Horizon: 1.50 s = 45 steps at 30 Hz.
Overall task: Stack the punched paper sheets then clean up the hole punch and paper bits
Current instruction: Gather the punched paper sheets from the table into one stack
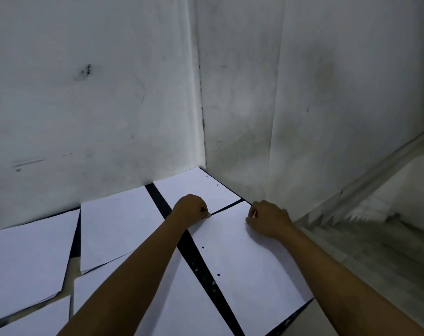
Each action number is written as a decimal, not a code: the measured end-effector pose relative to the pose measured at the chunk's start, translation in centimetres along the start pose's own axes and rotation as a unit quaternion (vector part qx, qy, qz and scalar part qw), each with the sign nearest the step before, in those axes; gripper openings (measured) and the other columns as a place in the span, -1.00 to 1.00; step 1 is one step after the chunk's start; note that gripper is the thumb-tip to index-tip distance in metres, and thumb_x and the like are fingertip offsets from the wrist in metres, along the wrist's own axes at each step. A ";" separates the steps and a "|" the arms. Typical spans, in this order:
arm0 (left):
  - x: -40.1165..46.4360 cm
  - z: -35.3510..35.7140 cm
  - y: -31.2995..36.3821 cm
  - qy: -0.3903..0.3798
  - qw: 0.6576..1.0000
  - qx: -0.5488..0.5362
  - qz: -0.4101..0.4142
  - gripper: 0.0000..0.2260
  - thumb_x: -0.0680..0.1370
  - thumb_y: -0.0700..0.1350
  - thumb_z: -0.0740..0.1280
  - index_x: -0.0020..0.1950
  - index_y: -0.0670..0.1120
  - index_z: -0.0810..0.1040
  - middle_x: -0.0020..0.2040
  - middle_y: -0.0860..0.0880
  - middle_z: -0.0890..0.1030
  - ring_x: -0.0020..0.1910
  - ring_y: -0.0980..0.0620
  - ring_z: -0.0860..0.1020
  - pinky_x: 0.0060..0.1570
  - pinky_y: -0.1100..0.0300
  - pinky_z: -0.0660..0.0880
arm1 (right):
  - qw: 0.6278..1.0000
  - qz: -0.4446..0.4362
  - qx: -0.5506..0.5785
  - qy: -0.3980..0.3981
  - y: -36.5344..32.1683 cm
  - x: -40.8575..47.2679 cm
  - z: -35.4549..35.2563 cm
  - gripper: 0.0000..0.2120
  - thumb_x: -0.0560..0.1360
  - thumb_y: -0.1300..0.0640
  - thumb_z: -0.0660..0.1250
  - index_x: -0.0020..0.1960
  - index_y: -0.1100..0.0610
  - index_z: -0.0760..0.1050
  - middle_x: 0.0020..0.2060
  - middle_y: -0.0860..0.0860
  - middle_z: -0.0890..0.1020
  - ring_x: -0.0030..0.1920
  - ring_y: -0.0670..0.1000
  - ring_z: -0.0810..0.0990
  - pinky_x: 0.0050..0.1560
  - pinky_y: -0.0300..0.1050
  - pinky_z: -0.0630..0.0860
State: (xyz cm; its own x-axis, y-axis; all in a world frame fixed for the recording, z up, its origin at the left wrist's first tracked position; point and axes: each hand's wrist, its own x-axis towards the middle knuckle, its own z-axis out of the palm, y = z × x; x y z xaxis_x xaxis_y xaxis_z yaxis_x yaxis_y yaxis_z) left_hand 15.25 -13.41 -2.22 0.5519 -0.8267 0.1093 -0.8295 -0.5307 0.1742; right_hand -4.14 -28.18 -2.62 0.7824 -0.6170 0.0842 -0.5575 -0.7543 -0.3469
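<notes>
— Toward the lower right of the frame, what lies there?

— One white sheet [242, 258], flat on the dark counter [199, 265]. Two small punched holes [202, 247] show along its left edge. Its far edge runs across the centre of the frame, between the two hands.

— State of the left hand?

— Left hand [190, 209] sits at the sheet's far left corner, fingers curled under, fingertips pinching the paper edge. The forearm runs down to the bottom centre of the frame.

— And the right hand?

— Right hand [266, 218] rests at the far right corner of the same sheet, fingers bent, thumb and forefinger closed on the edge there.

— Other sheets?

— Several. A second punched sheet [196, 187] lies just beyond the hands, tucked into the wall corner at centre frame, two holes along its right side. A narrow strip of counter separates it from the held sheet. Further sheets [114, 229] are spread across the lower left, some overlapping at their corners; whether these are punched I cannot tell.

— The punch and the paper bits?

— Pale specks [209, 286] dot the dark strip left of the held sheet; too small to identify firmly.

— Surroundings?

— Scuffed white walls [97, 93] meet in a corner above the hands.
</notes>
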 end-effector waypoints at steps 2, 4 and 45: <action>0.1 0.5 -0.2 0.012 1.000 -0.007 -0.004 -0.73 0.57 0.04 0.35 0.11 -0.10 0.69 0.08 -0.03 0.67 0.09 -0.02 0.57 0.05 0.18 0.43 | 0.998 0.005 0.066 0.008 -0.9 2.1 -0.4 -0.82 0.53 0.04 0.27 -0.01 0.14 0.54 -0.03 0.03 0.58 -0.04 0.05 0.53 -0.09 -0.13 0.38; 0.2 1.0 -0.3 0.027 0.999 -0.018 -0.008 -0.74 0.57 0.02 0.34 0.13 -0.10 0.68 0.09 -0.04 0.66 0.10 -0.02 0.57 0.05 0.19 0.42 | 0.995 0.011 0.100 0.007 -1.8 4.2 -0.1 -0.73 0.53 0.10 0.28 0.03 0.31 0.56 -0.07 0.10 0.61 -0.09 0.08 0.55 -0.15 -0.12 0.41; -2.7 -1.3 -1.3 0.175 0.925 -0.292 -0.171 -0.74 0.58 0.00 0.34 0.21 -0.08 0.58 0.15 -0.07 0.60 0.09 0.02 0.56 -0.01 0.28 0.39 | 0.930 0.130 0.335 0.084 -9.6 9.6 0.2 -0.79 0.40 0.30 0.41 0.02 0.33 0.57 -0.08 0.16 0.62 -0.19 0.08 0.54 -0.21 -0.13 0.51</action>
State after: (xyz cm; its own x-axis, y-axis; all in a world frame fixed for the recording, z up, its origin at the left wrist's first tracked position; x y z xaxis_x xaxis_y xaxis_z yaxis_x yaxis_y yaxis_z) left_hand 14.93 -10.27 -1.49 0.8520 -0.4644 0.2418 -0.4699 -0.4745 0.7443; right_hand 8.80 -26.78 1.30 0.5601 -0.8274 0.0415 -0.3800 -0.3011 -0.8746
